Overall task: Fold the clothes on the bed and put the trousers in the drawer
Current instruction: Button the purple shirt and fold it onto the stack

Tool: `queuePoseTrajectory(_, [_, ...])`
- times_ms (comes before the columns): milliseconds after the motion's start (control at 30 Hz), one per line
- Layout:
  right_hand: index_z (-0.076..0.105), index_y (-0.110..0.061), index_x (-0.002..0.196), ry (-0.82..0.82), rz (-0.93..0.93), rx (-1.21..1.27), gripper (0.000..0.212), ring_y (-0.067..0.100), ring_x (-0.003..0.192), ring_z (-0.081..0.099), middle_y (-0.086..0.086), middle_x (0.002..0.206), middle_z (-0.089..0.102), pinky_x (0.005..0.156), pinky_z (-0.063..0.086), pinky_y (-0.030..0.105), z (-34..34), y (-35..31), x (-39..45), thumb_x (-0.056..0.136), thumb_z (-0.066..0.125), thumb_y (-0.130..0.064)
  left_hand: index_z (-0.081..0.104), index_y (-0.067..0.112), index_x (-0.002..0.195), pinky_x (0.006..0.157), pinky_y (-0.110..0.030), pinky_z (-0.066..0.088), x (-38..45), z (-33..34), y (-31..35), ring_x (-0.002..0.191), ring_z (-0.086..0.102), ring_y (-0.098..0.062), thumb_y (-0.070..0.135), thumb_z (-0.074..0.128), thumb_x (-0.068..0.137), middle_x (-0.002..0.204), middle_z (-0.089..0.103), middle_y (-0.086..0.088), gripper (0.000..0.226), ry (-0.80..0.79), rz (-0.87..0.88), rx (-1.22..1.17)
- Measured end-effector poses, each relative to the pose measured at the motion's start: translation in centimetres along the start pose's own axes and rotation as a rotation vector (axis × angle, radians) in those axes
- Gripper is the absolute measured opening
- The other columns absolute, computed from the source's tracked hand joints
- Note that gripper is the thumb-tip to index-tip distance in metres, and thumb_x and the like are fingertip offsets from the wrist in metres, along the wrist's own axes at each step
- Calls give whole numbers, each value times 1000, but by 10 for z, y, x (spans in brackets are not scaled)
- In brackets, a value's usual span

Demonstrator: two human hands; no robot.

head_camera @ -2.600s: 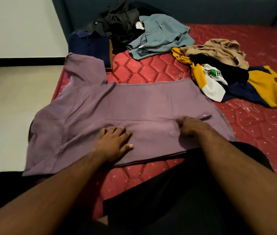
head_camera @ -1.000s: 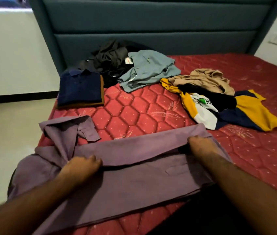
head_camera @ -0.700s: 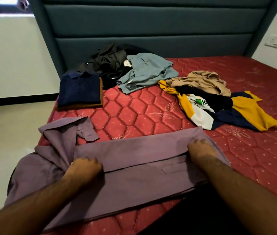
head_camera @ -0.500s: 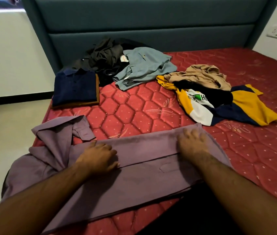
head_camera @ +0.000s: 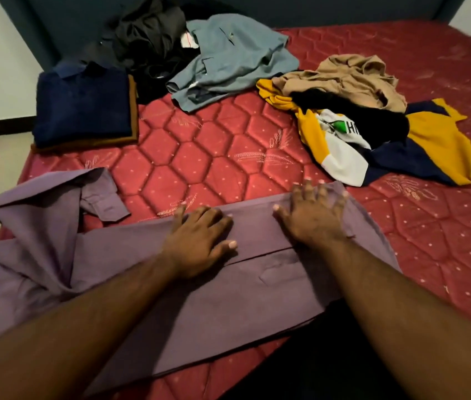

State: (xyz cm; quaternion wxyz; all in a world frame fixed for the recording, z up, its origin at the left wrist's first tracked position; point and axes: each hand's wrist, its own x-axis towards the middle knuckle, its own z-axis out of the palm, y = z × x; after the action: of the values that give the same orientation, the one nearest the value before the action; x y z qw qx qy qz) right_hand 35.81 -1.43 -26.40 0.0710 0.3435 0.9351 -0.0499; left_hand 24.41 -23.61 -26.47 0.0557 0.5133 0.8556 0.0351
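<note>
Both forearms reach forward from the lower edge of the view, and both hands lie palm down on a long purple cotton shirt (head_camera: 147, 272) spread across the near edge of the red quilted mattress (head_camera: 214, 151). The left hand (head_camera: 199, 241) rests flat on the folded-over band of the shirt, its fingers (head_camera: 217, 217) straight and close together, the thumb lying out to the side at the fold's edge. The right hand (head_camera: 313, 215) presses the same band just beside it, toward the shirt's right end, with its fingers (head_camera: 325, 193) straight and fanned apart. Neither hand curls round the cloth. The shirt's collar and one sleeve lie rumpled at its left end, part of it hanging off the side of the bed. Farther up the mattress there is one folded stack, a navy blue polo shirt (head_camera: 82, 106) on top of a brown folded garment (head_camera: 133, 111). Beside it lie four loose pieces: a heap of black cloth (head_camera: 147, 39) against the teal padded headboard (head_camera: 55, 27), a crumpled grey-blue shirt (head_camera: 228, 56), a beige crumpled garment (head_camera: 352, 76), and a yellow, navy and white jersey (head_camera: 430, 145) partly under it. Which of these are trousers cannot be told.
</note>
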Motion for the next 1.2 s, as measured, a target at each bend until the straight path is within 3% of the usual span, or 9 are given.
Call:
queuePoseTrajectory(100, [2, -27, 155, -73, -200, 120, 78, 24, 149, -6, -3, 163, -5, 116, -3, 54, 16, -21, -7, 92, 21, -70, 15, 30, 155, 118, -45, 1, 24, 7, 11, 149, 9, -19, 68, -7, 76, 162, 14, 3, 91, -75, -23, 1])
queuePoseTrajectory(300, [0, -23, 155, -45, 122, 26, 88, 25, 149, -8, 4, 163, -6, 118, -4, 55, 15, 27, 11, 88, 14, -77, -9, 37, 154, 118, -56, -7, -2, 30, -18, 150, -9, -18, 82, -1, 76, 163, -9, 14, 91, -93, -298, -54])
queuePoseTrajectory(433, [2, -28, 155, -56, -419, 42, 75, 23, 149, -9, -2, 163, -9, 116, -7, 53, 17, -64, -4, 94, 22, -67, -10, 23, 156, 116, -58, -13, -20, 21, -17, 150, -14, -21, 77, 15, 88, 163, -14, 4, 90, -168, -387, -99])
queuePoseTrajectory(600, [0, -38, 153, -102, -392, 59, 69, 20, 149, -6, -9, 163, -4, 118, -6, 50, 35, -98, -24, 94, 19, -68, -3, 21, 157, 116, -57, -13, -91, 3, -66, 150, -13, -20, 82, 13, 84, 164, -9, 3, 96, -190, -545, 15])
queuePoseTrajectory(700, [4, -32, 154, -164, -306, 44, 76, 22, 149, -6, -5, 163, -3, 116, -5, 52, 22, -113, -26, 91, 19, -72, 25, 24, 153, 112, -61, -13, -156, -17, -103, 150, -8, -30, 79, 19, 81, 165, 4, -2, 91, 57, -600, 134])
queuePoseTrajectory(833, [45, -21, 137, -58, -484, 10, 57, 25, 147, 15, 8, 159, 21, 117, 15, 47, 6, -178, -30, 95, 38, -58, 54, 21, 136, 106, -59, 29, -212, -25, -149, 138, 32, -39, 62, 35, 83, 150, 41, -13, 70, 459, -838, -97])
queuePoseTrajectory(900, [54, -18, 127, -37, -625, 68, 43, 27, 142, 28, 12, 155, 30, 114, 27, 39, 0, -222, -33, 93, 52, -44, 56, 19, 134, 100, -55, 34, -222, -20, -163, 130, 39, -38, 52, 44, 85, 144, 47, -11, 61, 519, -978, -244])
queuePoseTrajectory(1067, [31, -9, 149, -76, -687, 420, 68, 25, 143, 28, 14, 155, 30, 112, 20, 22, -8, -333, -32, 90, 63, -17, 52, 26, 138, 101, -48, 32, -214, -9, -194, 134, 37, -32, 42, 61, 89, 148, 43, -5, 53, 496, -1027, -291])
queuePoseTrajectory(1200, [45, -5, 138, -143, -340, 937, 53, 20, 109, 58, 12, 130, 57, 87, 42, 17, -2, -391, -22, 92, 64, -21, 40, 33, 146, 101, -47, 30, -208, -10, -214, 136, 33, -29, 46, 62, 88, 153, 36, 0, 63, 452, -1024, -364])
